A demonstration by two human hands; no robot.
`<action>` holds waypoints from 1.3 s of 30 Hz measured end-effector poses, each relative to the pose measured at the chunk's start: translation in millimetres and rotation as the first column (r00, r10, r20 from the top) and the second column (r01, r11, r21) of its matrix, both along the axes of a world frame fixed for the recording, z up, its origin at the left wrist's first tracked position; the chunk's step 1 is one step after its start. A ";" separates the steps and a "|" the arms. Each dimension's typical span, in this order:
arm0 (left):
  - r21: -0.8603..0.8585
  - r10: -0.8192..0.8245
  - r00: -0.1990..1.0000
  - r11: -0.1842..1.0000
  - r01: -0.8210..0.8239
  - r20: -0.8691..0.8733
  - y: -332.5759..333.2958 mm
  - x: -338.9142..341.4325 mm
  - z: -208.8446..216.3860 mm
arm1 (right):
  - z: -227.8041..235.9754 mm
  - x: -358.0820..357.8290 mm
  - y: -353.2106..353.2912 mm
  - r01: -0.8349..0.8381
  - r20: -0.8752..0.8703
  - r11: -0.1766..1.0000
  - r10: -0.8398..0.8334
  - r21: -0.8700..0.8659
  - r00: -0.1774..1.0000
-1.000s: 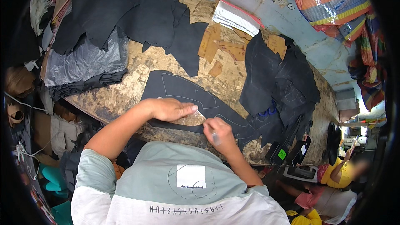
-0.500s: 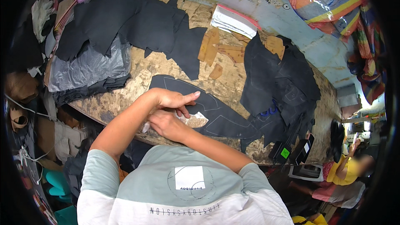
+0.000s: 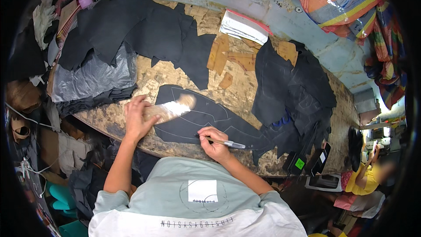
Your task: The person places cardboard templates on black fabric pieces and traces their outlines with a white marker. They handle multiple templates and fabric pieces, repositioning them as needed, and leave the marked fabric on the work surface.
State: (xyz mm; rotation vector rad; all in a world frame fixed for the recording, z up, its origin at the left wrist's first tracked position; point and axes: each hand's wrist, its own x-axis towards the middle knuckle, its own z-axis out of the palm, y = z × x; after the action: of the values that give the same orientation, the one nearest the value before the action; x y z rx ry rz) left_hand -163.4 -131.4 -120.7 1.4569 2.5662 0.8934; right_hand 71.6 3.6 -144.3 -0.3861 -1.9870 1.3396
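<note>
A black sheet of leather-like material [image 3: 177, 131] marked with pale outlines lies on the wooden table in front of me. At its left end my left hand [image 3: 138, 117] grips a tan and white pattern template [image 3: 169, 110], smeared by motion, with the thumb along its near edge. My right hand [image 3: 215, 145] is closed round a pen [image 3: 229, 142] over the sheet's near edge. The pen's tip points left and its clear end points right. Whether the tip touches the sheet, I cannot tell.
More black material [image 3: 118, 13] covers the back left, beside a plastic-wrapped stack [image 3: 96, 79]. Tan templates [image 3: 218, 55] and a white pad [image 3: 245, 26] lie at the back. Right of the sheet are blue-handled scissors [image 3: 283, 118] and a black pile [image 3: 302, 83]. A person in yellow [image 3: 362, 180] sits far right.
My crossed hands have come apart: the left moved left with the template, the right moved right. The pen now shows in my right hand, and the template has shifted up and left.
</note>
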 end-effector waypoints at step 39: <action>0.202 0.168 0.975 0.960 -0.195 0.144 -3.7 -4.0 -28.4 | -6.1 -25.6 -18.0 -0.097 -0.018 0.957 0.106 0.273 0.994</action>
State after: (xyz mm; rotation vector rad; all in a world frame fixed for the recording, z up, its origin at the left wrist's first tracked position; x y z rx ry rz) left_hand -167.5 -135.1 -149.1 1.1762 2.6084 1.2807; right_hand 46.0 -14.4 -150.4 -0.1339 -2.1515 1.1039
